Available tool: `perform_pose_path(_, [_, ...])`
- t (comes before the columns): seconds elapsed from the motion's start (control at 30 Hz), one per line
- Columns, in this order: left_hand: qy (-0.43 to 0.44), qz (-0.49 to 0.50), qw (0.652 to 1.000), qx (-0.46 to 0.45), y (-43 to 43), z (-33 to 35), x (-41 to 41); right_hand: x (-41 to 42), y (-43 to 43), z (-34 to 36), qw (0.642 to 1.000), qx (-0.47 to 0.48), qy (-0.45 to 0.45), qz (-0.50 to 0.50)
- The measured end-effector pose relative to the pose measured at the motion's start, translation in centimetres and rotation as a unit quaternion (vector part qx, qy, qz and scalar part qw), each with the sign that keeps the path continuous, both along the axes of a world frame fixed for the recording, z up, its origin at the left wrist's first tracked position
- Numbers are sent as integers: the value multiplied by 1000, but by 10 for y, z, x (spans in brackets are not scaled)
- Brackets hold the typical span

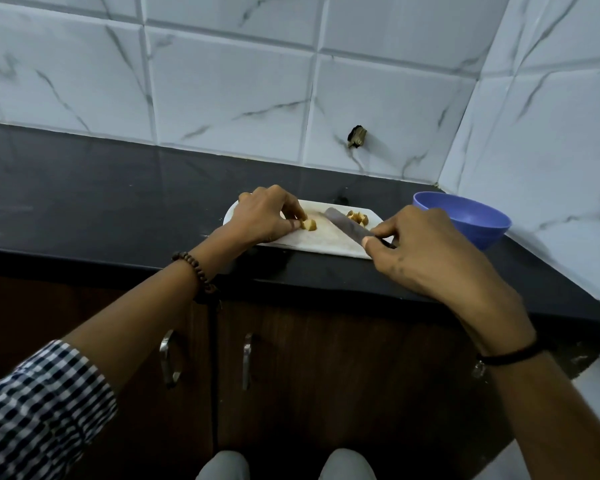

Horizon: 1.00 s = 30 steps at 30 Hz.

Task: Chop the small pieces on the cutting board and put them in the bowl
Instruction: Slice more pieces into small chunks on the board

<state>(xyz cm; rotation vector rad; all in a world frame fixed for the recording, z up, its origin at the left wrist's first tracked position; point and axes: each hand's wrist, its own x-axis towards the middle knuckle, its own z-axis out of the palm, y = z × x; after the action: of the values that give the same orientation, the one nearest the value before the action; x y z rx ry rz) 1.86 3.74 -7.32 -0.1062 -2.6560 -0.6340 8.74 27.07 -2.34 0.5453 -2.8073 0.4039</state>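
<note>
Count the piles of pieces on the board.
2. One pile lies at the left hand's fingertips; the other pile lies beyond the knife, toward the bowl. The hand may hide more.

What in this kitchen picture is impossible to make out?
All in the head view:
Handle of the knife: hidden inside the right hand.
Part of the piece under the left hand: covered by fingers.
Inside of the bowl: partly hidden by its near wall.
What kind of food it is: too small to tell.
</note>
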Motion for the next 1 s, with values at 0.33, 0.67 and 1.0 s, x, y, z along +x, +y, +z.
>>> perform_pose_path(0.33, [93,19,994,59,-6,-2,4,-10,-27,-38,998,-57,-24,25])
perform_pose_path(0.67, [90,7,996,1,34,-8,-8,-24,-7,-38,994,-104,23,-34])
perform_pose_path(1.0, [45,38,998,22,41,-10,-21,-26,-19,-42,996,-82,-19,-28])
